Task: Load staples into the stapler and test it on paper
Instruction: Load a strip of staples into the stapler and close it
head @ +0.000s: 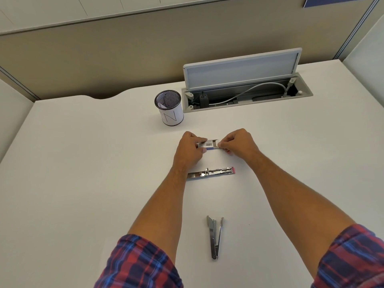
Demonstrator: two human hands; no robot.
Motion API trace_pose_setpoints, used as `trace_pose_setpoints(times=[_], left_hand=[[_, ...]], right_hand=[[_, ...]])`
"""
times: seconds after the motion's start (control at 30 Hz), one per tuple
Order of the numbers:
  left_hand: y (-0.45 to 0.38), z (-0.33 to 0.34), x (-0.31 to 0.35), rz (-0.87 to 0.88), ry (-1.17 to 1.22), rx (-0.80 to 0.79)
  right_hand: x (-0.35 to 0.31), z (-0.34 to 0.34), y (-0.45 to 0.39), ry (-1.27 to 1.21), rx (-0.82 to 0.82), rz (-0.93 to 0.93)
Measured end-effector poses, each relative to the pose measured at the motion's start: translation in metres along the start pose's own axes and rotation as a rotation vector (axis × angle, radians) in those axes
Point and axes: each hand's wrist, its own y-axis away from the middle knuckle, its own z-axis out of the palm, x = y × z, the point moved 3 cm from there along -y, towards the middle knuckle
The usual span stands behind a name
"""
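A small staple box (208, 144) with a barcode label is held above the white desk between both hands. My left hand (190, 149) grips its left end. My right hand (236, 143) pinches its right end, where a flap or inner tray sticks out. Nearer to me lies a long metal stapler part (211, 173) with a pink end, sideways on the desk. Closer still lies a silver stapler body (215, 236), its two arms spread in a narrow V pointing away from me. No paper sheet is visible on the desk.
A mesh pen cup (169, 108) wrapped in white paper stands at the back, left of centre. Behind it to the right is an open cable hatch (245, 88) with raised lid, plug and grey cable. A beige partition wall runs along the desk's far edge.
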Motion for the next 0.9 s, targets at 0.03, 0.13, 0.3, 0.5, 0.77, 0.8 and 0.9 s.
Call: trace_pose_setpoints(times=[0.03,0.13,0.3,0.5,0.77,0.8,0.9], left_hand=[[0.000,0.000,0.000,-0.004,-0.005,0.001],[0.000,-0.001,0.001,-0.007,-0.040,-0.010],[-0.002,-0.003,0.002,0.000,-0.072,-0.009],[-0.003,-0.007,0.000,-0.011,-0.081,0.070],[-0.014,-0.004,0.008,0.022,-0.131,0.107],[-0.016,-0.004,0.009,0.023,-0.131,0.108],[-0.020,-0.003,0.009,0.016,-0.144,0.103]], right_hand=[[0.000,0.001,-0.001,-0.010,-0.004,0.011],[-0.003,0.006,-0.002,-0.028,-0.015,0.040],[-0.006,0.013,-0.003,-0.013,-0.024,0.033],[-0.010,0.014,-0.005,-0.019,0.002,0.026],[-0.023,0.017,-0.010,0.020,0.042,-0.037],[-0.024,0.018,-0.011,0.022,0.048,-0.041],[-0.025,0.018,-0.015,0.016,0.066,-0.047]])
